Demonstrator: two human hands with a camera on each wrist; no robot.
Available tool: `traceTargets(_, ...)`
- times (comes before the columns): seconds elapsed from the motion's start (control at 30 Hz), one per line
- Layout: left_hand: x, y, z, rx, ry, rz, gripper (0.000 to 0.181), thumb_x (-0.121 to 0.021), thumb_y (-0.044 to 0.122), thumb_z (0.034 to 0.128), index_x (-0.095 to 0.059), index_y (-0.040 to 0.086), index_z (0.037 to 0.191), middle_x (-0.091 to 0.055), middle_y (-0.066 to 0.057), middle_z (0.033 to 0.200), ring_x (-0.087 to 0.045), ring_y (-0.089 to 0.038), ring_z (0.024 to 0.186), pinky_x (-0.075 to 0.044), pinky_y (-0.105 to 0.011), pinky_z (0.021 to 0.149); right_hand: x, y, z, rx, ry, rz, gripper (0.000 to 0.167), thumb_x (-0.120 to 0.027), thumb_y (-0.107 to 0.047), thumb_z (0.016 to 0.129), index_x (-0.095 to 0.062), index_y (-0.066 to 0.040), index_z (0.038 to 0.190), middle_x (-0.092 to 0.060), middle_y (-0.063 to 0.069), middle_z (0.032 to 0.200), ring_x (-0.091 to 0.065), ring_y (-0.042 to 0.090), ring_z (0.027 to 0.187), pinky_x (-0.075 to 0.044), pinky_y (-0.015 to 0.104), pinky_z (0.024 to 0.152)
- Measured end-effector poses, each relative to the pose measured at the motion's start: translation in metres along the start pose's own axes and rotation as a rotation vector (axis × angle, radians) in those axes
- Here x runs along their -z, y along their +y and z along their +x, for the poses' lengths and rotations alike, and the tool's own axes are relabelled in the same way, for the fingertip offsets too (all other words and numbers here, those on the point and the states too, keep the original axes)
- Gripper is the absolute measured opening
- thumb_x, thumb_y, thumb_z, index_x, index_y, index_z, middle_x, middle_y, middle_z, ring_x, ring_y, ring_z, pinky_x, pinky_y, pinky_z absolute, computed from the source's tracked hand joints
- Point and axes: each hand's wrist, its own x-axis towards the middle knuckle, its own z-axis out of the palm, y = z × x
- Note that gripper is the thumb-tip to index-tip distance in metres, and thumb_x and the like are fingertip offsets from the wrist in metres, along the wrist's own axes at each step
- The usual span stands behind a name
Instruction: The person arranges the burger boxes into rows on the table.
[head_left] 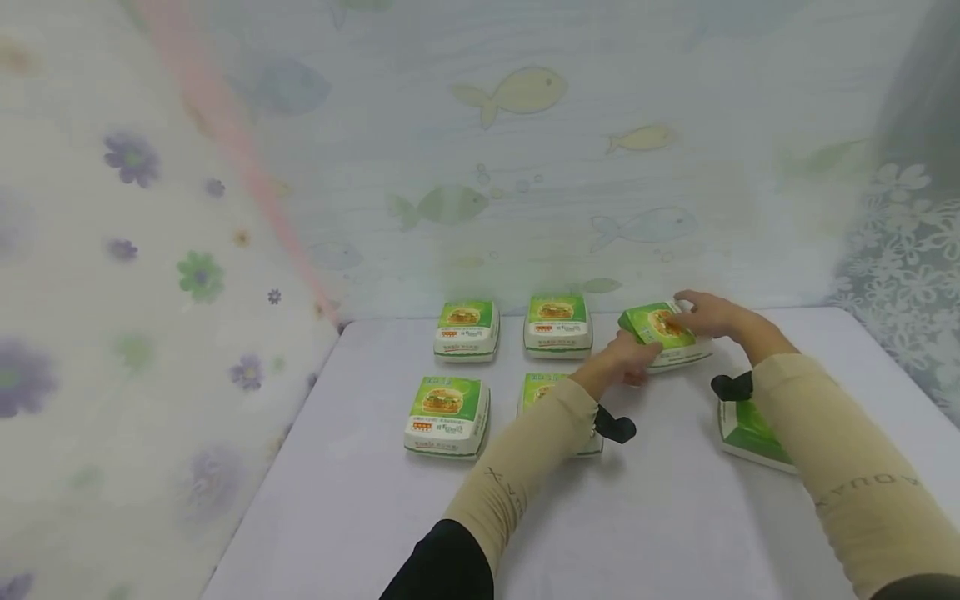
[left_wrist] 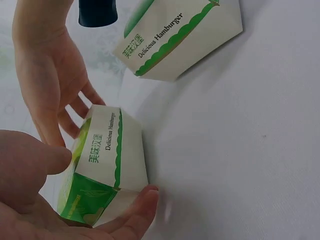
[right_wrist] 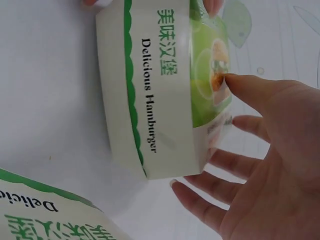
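Observation:
A green and white hamburger box (head_left: 658, 332) sits turned at an angle at the back right of the table, between both hands. My left hand (head_left: 628, 357) grips its near left corner; the left wrist view shows the thumb over the top and fingers (left_wrist: 142, 207) along the lower side. My right hand (head_left: 712, 317) holds the opposite end, thumb on the printed lid and fingers (right_wrist: 215, 187) around the far side, as the right wrist view shows. "Delicious Hamburger" is printed on the box's side (right_wrist: 150, 95). Part of its top is hidden by the hands.
More hamburger boxes stand left: two at the back (head_left: 465, 332) (head_left: 558, 327), one in front (head_left: 447, 417), and another box (head_left: 540, 387) partly behind my left forearm. A further box (head_left: 753, 433) lies under my right forearm. The white table (head_left: 360, 517) meets a fish-patterned backdrop (head_left: 525, 167).

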Motion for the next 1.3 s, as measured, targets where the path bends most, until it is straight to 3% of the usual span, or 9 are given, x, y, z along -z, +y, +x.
traceTargets(0.1, -0.002, -0.001, 0.001, -0.010, 0.009, -0.011, 0.074, -0.062, 0.028, 0.1038, -0.020, 0.008, 0.162, -0.052, -0.015, 0.114, -0.069, -0.031, 0.095, -0.059, -0.040, 0.088, -0.002, 0.001, -0.001, -0.001, -0.005, -0.009, 0.071, -0.047, -0.036, 0.107, -0.022, 0.014, 0.152, -0.033, 0.047, 0.143, -0.037, 0.062, 0.132, -0.041, 0.070, 0.103)
traceTargets(0.2, -0.001, -0.001, 0.008, -0.039, 0.068, 0.069, 0.066, -0.059, 0.029, 0.1049, -0.029, 0.007, 0.159, -0.057, -0.012, 0.107, -0.069, -0.026, 0.089, -0.059, -0.037, 0.084, -0.002, 0.003, -0.004, -0.005, 0.015, -0.047, 0.069, -0.049, -0.037, 0.106, -0.028, 0.017, 0.145, -0.043, 0.045, 0.135, -0.043, 0.060, 0.126, -0.043, 0.069, 0.100)
traceTargets(0.3, 0.003, -0.002, 0.016, -0.071, 0.131, 0.140, 0.047, -0.055, 0.030, 0.1059, -0.047, 0.003, 0.144, -0.058, -0.009, 0.096, -0.067, -0.023, 0.084, -0.059, -0.035, 0.080, 0.000, 0.006, -0.008, -0.010, 0.022, -0.083, 0.068, -0.051, -0.036, 0.105, -0.031, 0.020, 0.138, -0.045, 0.045, 0.132, -0.047, 0.060, 0.121, -0.047, 0.067, 0.095)
traceTargets(0.4, 0.006, -0.003, 0.023, -0.083, 0.143, 0.151, 0.032, -0.053, 0.029, 0.1063, -0.057, 0.003, 0.124, -0.058, -0.007, 0.090, -0.065, -0.022, 0.083, -0.059, -0.035, 0.080, 0.001, 0.007, -0.011, -0.018, 0.000, -0.083, 0.069, -0.050, -0.036, 0.105, -0.031, 0.022, 0.137, -0.040, 0.047, 0.136, -0.049, 0.062, 0.119, -0.051, 0.063, 0.092)
traceTargets(0.5, 0.008, -0.005, 0.027, -0.077, 0.122, 0.165, 0.036, -0.052, 0.031, 0.1065, -0.055, 0.002, 0.127, -0.056, -0.007, 0.091, -0.063, -0.022, 0.083, -0.059, -0.035, 0.080, 0.003, 0.009, -0.013, -0.024, -0.027, -0.085, 0.071, -0.049, -0.036, 0.106, -0.029, 0.023, 0.139, -0.036, 0.048, 0.139, -0.048, 0.063, 0.121, -0.052, 0.063, 0.091)
traceTargets(0.6, 0.009, -0.005, 0.023, -0.077, 0.100, 0.195, 0.045, -0.052, 0.034, 0.1061, -0.049, 0.001, 0.138, -0.055, -0.009, 0.096, -0.063, -0.023, 0.084, -0.058, -0.035, 0.081, 0.004, 0.009, -0.015, -0.014, -0.014, -0.106, 0.072, -0.050, -0.036, 0.105, -0.028, 0.023, 0.140, -0.034, 0.049, 0.140, -0.045, 0.064, 0.123, -0.049, 0.065, 0.094)
traceTargets(0.83, 0.004, 0.000, 0.017, -0.113, 0.076, 0.235, 0.058, -0.056, 0.034, 0.1044, -0.039, -0.001, 0.148, -0.057, -0.016, 0.122, -0.066, -0.025, 0.088, -0.059, -0.036, 0.079, 0.007, 0.011, -0.014, 0.034, 0.043, -0.136, 0.072, -0.050, -0.035, 0.106, -0.028, 0.023, 0.144, -0.030, 0.049, 0.145, -0.029, 0.064, 0.135, -0.032, 0.072, 0.108)
traceTargets(1.07, 0.004, 0.008, 0.021, -0.133, 0.092, 0.274, 0.041, -0.057, 0.018, 0.1023, -0.045, 0.002, 0.139, -0.058, -0.012, 0.103, -0.064, -0.022, 0.078, -0.058, -0.035, 0.078, 0.004, 0.003, -0.014, 0.055, 0.024, -0.176, 0.067, -0.050, -0.033, 0.106, -0.039, 0.026, 0.135, -0.044, 0.047, 0.136, -0.042, 0.063, 0.127, -0.040, 0.070, 0.102)
traceTargets(1.3, 0.012, 0.016, 0.027, -0.106, 0.110, 0.277, 0.034, -0.053, 0.010, 0.1035, -0.050, 0.003, 0.137, -0.057, -0.009, 0.102, -0.055, -0.017, 0.069, -0.060, -0.035, 0.081, 0.002, -0.003, -0.022, -0.005, -0.009, -0.197, 0.066, -0.049, -0.033, 0.105, -0.042, 0.028, 0.130, -0.047, 0.048, 0.130, -0.046, 0.063, 0.122, -0.043, 0.068, 0.101)
